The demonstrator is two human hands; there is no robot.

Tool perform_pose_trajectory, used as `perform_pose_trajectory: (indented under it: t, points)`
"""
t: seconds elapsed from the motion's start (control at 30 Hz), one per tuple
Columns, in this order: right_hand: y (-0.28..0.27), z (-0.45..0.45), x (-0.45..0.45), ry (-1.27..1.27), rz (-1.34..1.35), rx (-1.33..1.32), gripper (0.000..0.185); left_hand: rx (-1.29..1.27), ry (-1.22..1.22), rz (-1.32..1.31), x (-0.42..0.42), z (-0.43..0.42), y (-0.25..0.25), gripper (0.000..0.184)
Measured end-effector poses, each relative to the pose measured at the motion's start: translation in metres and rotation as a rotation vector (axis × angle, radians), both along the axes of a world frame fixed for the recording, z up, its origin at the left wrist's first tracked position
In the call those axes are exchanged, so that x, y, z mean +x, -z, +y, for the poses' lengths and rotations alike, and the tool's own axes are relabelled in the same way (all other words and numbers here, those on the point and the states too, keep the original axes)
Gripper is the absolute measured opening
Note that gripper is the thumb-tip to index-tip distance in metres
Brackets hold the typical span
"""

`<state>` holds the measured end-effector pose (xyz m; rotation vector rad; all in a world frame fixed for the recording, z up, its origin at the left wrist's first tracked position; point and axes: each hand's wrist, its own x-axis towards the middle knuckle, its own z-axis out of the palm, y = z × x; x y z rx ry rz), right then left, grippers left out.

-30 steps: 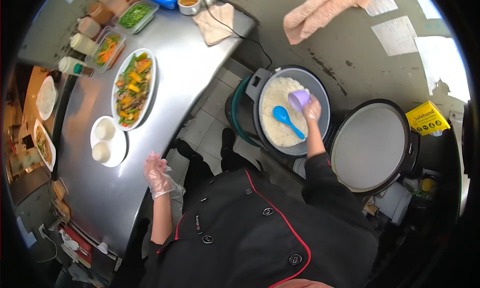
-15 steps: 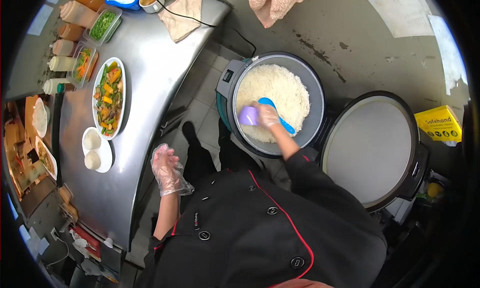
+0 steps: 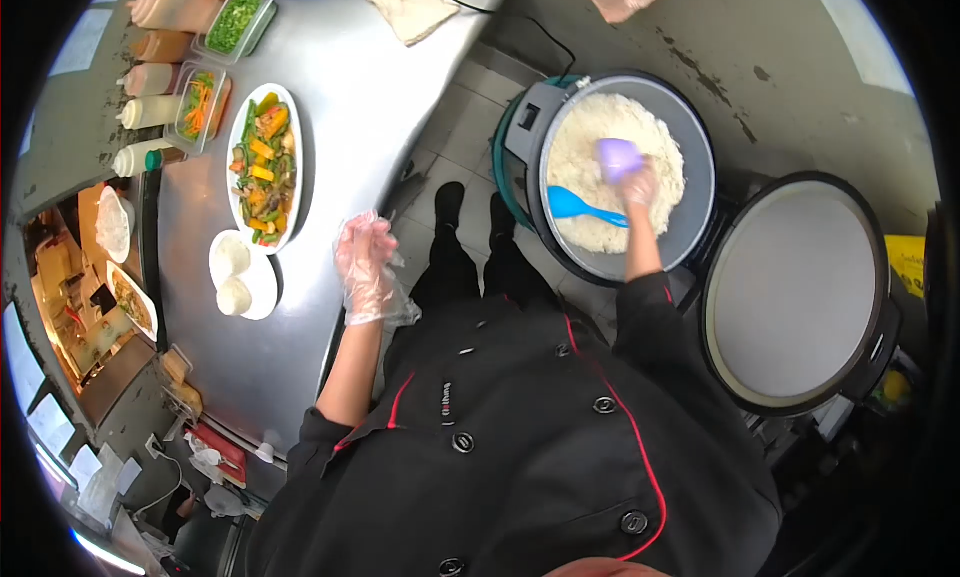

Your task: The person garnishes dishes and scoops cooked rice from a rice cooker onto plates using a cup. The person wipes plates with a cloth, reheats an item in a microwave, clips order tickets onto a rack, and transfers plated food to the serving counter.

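Observation:
My right hand (image 3: 637,184), in a clear plastic glove, grips a purple cup (image 3: 620,161) over the white rice (image 3: 605,120) in a large round cooker pot (image 3: 701,177). The cup is slightly blurred. A blue rice paddle (image 3: 572,203) lies over the rice, its handle reaching to my right wrist; whether the hand also holds it, I cannot tell. My left hand (image 3: 367,252), loosely gloved too, hovers by the edge of the steel counter (image 3: 345,127), fingers half bent and holding nothing. Near it sits a white plate (image 3: 262,285) with two rounded rice mounds (image 3: 233,277).
An oval plate (image 3: 291,217) of mixed cooked vegetables is on the counter. Behind it stand tubs of chopped greens (image 3: 236,23) and carrot strips (image 3: 197,107), plus several sauce bottles (image 3: 150,112). The cooker's open lid (image 3: 790,287) leans out at the right. A cloth (image 3: 415,5) lies far back.
The view has shifted, so the counter and cooker appear farther right. My right hand has moved the cup across the rice toward the pot's far side. The blue paddle has turned and lies nearer the left rim.

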<state>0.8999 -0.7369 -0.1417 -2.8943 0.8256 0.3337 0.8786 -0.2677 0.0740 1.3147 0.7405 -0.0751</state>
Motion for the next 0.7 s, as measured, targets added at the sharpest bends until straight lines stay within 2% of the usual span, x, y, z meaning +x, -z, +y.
perform_pose_trajectory:
  t: [0.07, 0.17, 0.2, 0.23, 0.3, 0.37, 0.43, 0.5, 0.53, 0.67, 0.7]
  points:
    - [-0.108, 0.016, 0.018, 0.473, -0.206, 0.140, 0.037, 0.025, -0.005, -0.009, -0.001, 0.017, -0.010, 0.026]
    - [-0.037, 0.000, 0.006, 0.751, -0.051, 0.019, 0.040, 0.089, -0.019, 0.003, -0.005, 0.041, -0.018, 0.027]
    - [-0.043, 0.021, 0.011, 0.757, -0.016, 0.029, 0.044, 0.095, -0.020, -0.016, -0.004, 0.045, -0.017, 0.027]
    - [-0.047, 0.048, 0.016, 0.759, 0.022, 0.038, 0.048, 0.100, -0.025, -0.032, -0.005, 0.048, -0.017, 0.027]
    - [-0.054, 0.073, 0.005, 0.427, 0.027, 0.172, 0.061, 0.105, -0.022, -0.052, -0.004, 0.050, -0.018, 0.022]
    - [-0.019, 0.098, -0.008, 0.126, 0.128, 0.215, 0.066, 0.061, -0.001, -0.035, -0.002, 0.042, -0.016, 0.022]
    - [-0.014, 0.089, 0.005, -0.044, -0.097, 0.190, 0.057, 0.025, 0.027, -0.034, 0.006, 0.035, -0.021, 0.020]
    - [-0.063, 0.086, 0.044, 0.074, -0.130, 0.232, 0.048, 0.034, 0.073, -0.080, 0.007, 0.036, -0.027, 0.019]
    - [-0.096, 0.085, 0.065, 0.292, -0.052, 0.282, 0.043, 0.040, 0.103, -0.096, 0.006, 0.037, -0.029, 0.018]
    - [-0.048, 0.109, 0.059, 0.145, 0.066, 0.164, 0.050, 0.069, 0.057, -0.051, 0.002, 0.055, -0.025, 0.018]
    - [-0.042, 0.109, 0.056, 0.131, 0.107, 0.187, 0.060, 0.083, 0.044, -0.062, 0.001, 0.059, -0.023, 0.018]
